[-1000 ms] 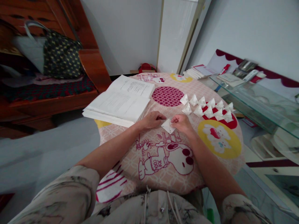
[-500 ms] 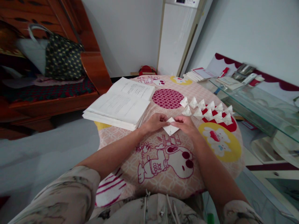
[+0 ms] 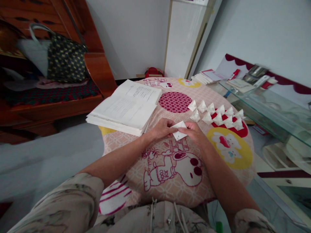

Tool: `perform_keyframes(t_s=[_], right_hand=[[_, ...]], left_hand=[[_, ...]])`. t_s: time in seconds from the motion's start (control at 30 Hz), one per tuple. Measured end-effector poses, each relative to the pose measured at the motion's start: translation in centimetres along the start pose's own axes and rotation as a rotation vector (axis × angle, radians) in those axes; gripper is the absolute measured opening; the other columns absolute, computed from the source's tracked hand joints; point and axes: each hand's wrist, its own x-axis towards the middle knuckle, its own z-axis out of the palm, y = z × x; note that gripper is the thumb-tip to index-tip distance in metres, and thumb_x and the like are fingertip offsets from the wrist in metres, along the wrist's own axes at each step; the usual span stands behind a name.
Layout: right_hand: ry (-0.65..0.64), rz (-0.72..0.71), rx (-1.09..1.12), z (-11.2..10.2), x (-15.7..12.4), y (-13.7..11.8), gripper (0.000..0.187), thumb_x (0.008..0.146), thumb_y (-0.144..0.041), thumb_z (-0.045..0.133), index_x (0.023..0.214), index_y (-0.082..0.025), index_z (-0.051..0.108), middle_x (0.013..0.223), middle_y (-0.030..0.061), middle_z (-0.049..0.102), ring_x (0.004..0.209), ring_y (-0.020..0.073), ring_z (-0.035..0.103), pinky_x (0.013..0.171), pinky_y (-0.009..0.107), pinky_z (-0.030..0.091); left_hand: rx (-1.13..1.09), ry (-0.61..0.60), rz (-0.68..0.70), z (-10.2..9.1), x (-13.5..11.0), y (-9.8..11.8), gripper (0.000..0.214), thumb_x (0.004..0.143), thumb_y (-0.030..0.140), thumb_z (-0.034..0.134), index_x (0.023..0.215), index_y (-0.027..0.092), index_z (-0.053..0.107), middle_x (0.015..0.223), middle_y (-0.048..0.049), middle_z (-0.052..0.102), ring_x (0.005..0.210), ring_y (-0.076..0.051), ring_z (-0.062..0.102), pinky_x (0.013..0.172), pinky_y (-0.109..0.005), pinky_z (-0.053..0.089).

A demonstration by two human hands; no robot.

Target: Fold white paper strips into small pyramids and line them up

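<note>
A small white folded paper piece [image 3: 179,129] lies between my two hands over a round table covered with a pink cartoon-dog cloth [image 3: 175,168]. My left hand [image 3: 160,127] pinches its left edge with curled fingers. My right hand [image 3: 194,132] grips its right side, fingers closed over the paper. Several finished folded white paper pieces [image 3: 218,116] sit in two rows on the cloth just beyond my right hand.
An open stack of printed sheets [image 3: 126,106] lies at the table's left rear. A glass shelf [image 3: 269,103] with papers and small packets stands to the right. A wooden bench [image 3: 48,94] with a dark patterned bag [image 3: 64,58] is at left.
The paper piece has been turned and lifted slightly between my hands, its upper flap now raised. Both hands moved closer together around it.
</note>
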Motion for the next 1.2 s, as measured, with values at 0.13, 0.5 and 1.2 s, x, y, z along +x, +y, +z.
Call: perform_keyframes(t_s=[0.13,0.5,1.2], right_hand=[[-0.048,0.01,0.069,0.1,-0.2,0.1,0.026,0.07,-0.041,0.078,0.08,-0.016,0.076,0.068,0.0036,0.07,0.056,0.0145,0.056,0.053,0.027,0.041],[0.0,0.036,0.103,-0.4,-0.3,0.0,0.026,0.065,-0.04,0.082,0.073,-0.017,0.074,0.063,0.0033,0.069,0.051,0.0146,0.055,0.051,0.027,0.043],[0.041,0.009,0.021,-1.8,-0.8,-0.4,0.034,0.072,-0.046,0.079,0.059,-0.02,0.062,0.05,-0.0008,0.06,0.041,0.0103,0.047,0.043,0.024,0.037]], left_hand=[[-0.03,-0.026,0.058,0.1,-0.4,0.3,0.014,0.079,0.018,0.069,0.068,0.012,0.063,0.054,0.0044,0.057,0.044,-0.004,0.047,0.043,-0.016,0.034],[-0.21,-0.05,-0.041,-1.4,-0.4,-0.2,0.023,0.075,0.025,0.081,0.068,0.012,0.064,0.052,0.0016,0.061,0.044,-0.007,0.054,0.044,-0.017,0.043],[-0.226,-0.052,-0.057,-1.9,0.0,-0.8,0.036,0.078,0.041,0.085,0.069,0.011,0.066,0.054,-0.0016,0.065,0.046,-0.007,0.058,0.046,-0.018,0.044]])
